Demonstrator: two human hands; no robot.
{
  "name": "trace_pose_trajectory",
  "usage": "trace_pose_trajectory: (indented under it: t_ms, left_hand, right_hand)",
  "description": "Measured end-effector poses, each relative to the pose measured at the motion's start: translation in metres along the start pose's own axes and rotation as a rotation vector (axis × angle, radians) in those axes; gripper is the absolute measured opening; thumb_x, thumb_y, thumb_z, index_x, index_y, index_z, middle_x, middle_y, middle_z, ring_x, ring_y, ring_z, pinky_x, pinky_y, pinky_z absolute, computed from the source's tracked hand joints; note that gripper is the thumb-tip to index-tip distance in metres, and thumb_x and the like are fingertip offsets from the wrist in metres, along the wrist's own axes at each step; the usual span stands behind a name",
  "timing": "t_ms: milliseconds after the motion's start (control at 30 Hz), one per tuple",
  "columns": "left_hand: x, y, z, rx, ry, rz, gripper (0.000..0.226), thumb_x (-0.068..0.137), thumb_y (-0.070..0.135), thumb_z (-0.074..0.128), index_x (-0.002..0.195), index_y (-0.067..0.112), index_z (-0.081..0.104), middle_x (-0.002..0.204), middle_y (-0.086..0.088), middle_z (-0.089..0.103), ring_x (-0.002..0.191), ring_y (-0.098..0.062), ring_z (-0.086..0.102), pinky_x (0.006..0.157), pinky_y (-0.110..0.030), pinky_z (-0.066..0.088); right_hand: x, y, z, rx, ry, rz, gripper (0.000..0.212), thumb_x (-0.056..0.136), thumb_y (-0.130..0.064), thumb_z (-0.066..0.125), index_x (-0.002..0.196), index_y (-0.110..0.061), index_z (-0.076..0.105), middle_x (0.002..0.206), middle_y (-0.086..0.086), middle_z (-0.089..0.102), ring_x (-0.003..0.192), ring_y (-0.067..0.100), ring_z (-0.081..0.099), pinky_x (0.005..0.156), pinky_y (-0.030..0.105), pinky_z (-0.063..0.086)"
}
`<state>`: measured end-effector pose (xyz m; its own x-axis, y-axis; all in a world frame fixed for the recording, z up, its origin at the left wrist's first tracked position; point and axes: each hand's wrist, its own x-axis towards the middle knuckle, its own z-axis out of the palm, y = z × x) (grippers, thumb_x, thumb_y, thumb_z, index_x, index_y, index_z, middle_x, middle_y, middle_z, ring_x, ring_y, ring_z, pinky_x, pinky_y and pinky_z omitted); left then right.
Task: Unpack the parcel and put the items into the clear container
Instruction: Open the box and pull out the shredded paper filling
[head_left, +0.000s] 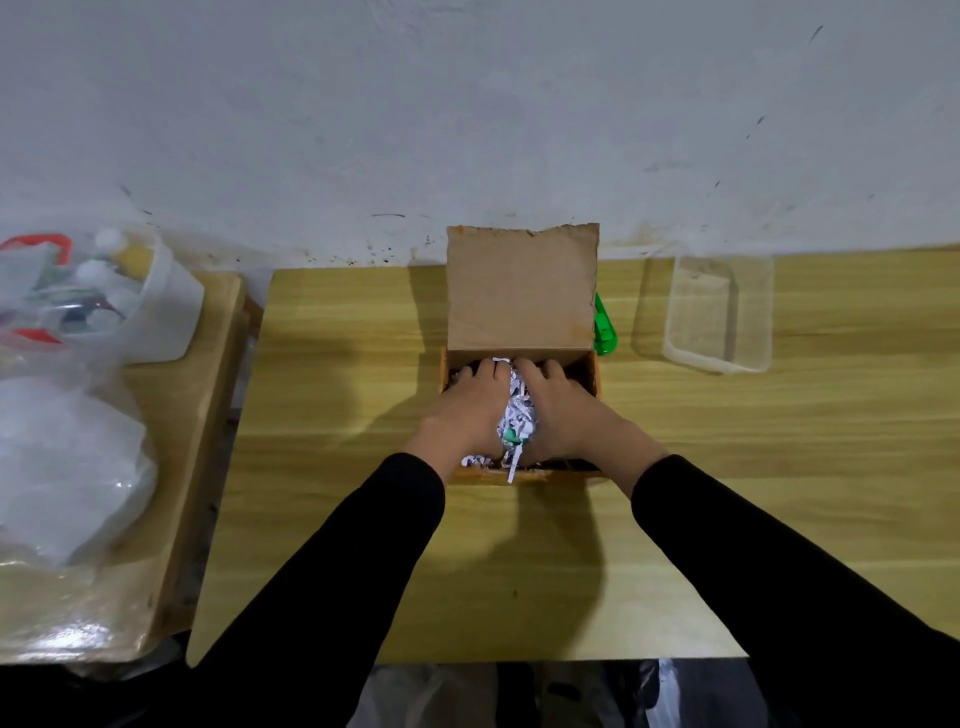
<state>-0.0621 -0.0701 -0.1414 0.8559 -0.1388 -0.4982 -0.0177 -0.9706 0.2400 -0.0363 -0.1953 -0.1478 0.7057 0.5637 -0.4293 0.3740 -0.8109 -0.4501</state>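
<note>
- Nearest to me, two black sleeves (337, 597) reach forward over the yellow wood-grain table (519, 571), converging on the parcel in the middle of it.
- The parcel (483, 475) is a brown cardboard box sitting square to me. Its opening faces up. From this angle it looks about as wide as it is deep, so I cannot tell which way its long axis runs.
- My left hand (460, 415) and right hand (569, 415) are both down inside the box, side by side, backs upward and fingers pointing away from me.
- A clump of white shredded paper (517, 415), flecked with green and dark print, is squeezed between the two hands. A strip hangs over the near wall of the box.
- The fingers bend downward at the far end and the tips are buried in the filling. I cannot tell whether either hand is gripping anything or only pressing against the paper.
- The lid (519, 291) stands upright from the far edge of the box, its plain inner face toward me and its top edge ragged.
- A green object (604, 332) pokes out just beside the lid's right edge, lying on the table. Most of it is hidden and I cannot tell what it is.
- Further right, well apart from the parcel, is the clear container (753, 312). It is a rectangular tub, open side up, with its long axis running away from me.
- On the left, a separate wooden side table (208, 415) carries a bulging translucent plastic bag (67, 457). Beyond the bag is a white tub (166, 312) with small bottles in it.
- A scuffed whitish wall (467, 104) is at the back.
</note>
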Motion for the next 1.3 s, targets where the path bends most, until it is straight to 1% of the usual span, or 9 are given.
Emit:
trace_pose_trajectory:
  t_ms: [100,233,333,600,700,833,933,1067,1300]
  left_hand:
    - [0.002,-0.001,-0.002,-0.014,-0.008,-0.002,0.079,0.070,0.015,0.076,0.133,0.004,0.029,0.132,-0.014,0.040,0.118,-0.033,0.043,0.092,-0.034,0.041]
    - [0.003,-0.001,-0.006,-0.021,-0.032,-0.013,0.071,0.070,0.011,0.077,0.127,0.003,0.036,0.120,-0.015,0.051,0.106,-0.032,0.055,0.078,-0.036,0.047]
    - [0.001,0.001,-0.009,-0.028,-0.042,-0.023,0.058,0.071,0.008,0.076,0.117,0.002,0.042,0.111,-0.015,0.057,0.100,-0.032,0.058,0.069,-0.034,0.045]
    - [-0.006,0.007,-0.011,-0.043,-0.003,-0.043,0.047,0.073,0.003,0.071,0.112,0.002,0.045,0.108,-0.016,0.058,0.102,-0.034,0.057,0.068,-0.033,0.043]
    - [-0.011,0.009,-0.013,-0.049,0.014,-0.047,0.048,0.072,0.003,0.072,0.111,0.002,0.045,0.108,-0.015,0.057,0.102,-0.032,0.057,0.069,-0.032,0.042]
    - [-0.015,0.012,-0.018,-0.021,0.053,-0.034,0.050,0.072,0.003,0.073,0.112,0.000,0.044,0.111,-0.016,0.057,0.101,-0.034,0.058,0.066,-0.031,0.040]
    - [-0.018,0.014,-0.024,-0.020,0.073,-0.031,0.053,0.071,0.005,0.075,0.114,0.000,0.044,0.113,-0.016,0.057,0.103,-0.033,0.058,0.067,-0.030,0.039]
    - [-0.023,0.016,-0.035,-0.050,0.088,-0.043,0.052,0.071,0.006,0.075,0.114,0.002,0.045,0.111,-0.013,0.058,0.101,-0.029,0.057,0.067,-0.029,0.039]
    - [-0.037,0.023,-0.066,-0.044,0.134,-0.052,0.060,0.067,0.009,0.079,0.116,0.004,0.045,0.104,-0.012,0.059,0.086,-0.026,0.056,0.065,-0.031,0.042]
  right_hand:
    - [0.002,0.001,0.002,0.005,0.006,0.053,0.094,0.059,-0.030,0.082,0.132,-0.014,0.026,0.122,0.018,0.041,0.103,0.042,0.052,0.089,0.044,0.046]
    - [0.004,0.002,0.001,-0.042,0.000,0.069,0.084,0.062,-0.028,0.079,0.130,-0.012,0.031,0.121,0.019,0.045,0.105,0.040,0.053,0.089,0.041,0.044]
    - [0.005,0.001,0.004,-0.059,0.007,0.080,0.072,0.065,-0.025,0.075,0.124,-0.011,0.036,0.121,0.021,0.048,0.104,0.040,0.053,0.086,0.039,0.044]
    - [-0.001,-0.001,0.003,-0.025,0.056,0.083,0.066,0.066,-0.024,0.073,0.122,-0.011,0.039,0.119,0.019,0.051,0.105,0.038,0.054,0.087,0.039,0.045]
    - [-0.005,-0.002,0.003,-0.011,0.080,0.073,0.069,0.067,-0.021,0.072,0.125,-0.013,0.038,0.119,0.017,0.050,0.104,0.038,0.054,0.087,0.039,0.045]
    - [-0.008,-0.004,0.000,0.004,0.120,0.072,0.080,0.066,-0.019,0.074,0.134,-0.016,0.031,0.120,0.015,0.048,0.105,0.037,0.054,0.087,0.040,0.045]
    - [-0.011,-0.007,-0.005,0.015,0.143,0.060,0.086,0.063,-0.021,0.078,0.135,-0.015,0.032,0.122,0.015,0.047,0.105,0.038,0.054,0.086,0.041,0.046]
    - [-0.013,-0.010,-0.017,0.049,0.150,0.035,0.094,0.058,-0.027,0.082,0.136,-0.018,0.032,0.132,0.014,0.045,0.116,0.035,0.051,0.093,0.042,0.043]
    - [-0.025,-0.022,-0.049,0.031,0.190,-0.001,0.097,0.056,-0.031,0.086,0.135,-0.016,0.033,0.123,0.015,0.048,0.105,0.037,0.055,0.085,0.041,0.048]
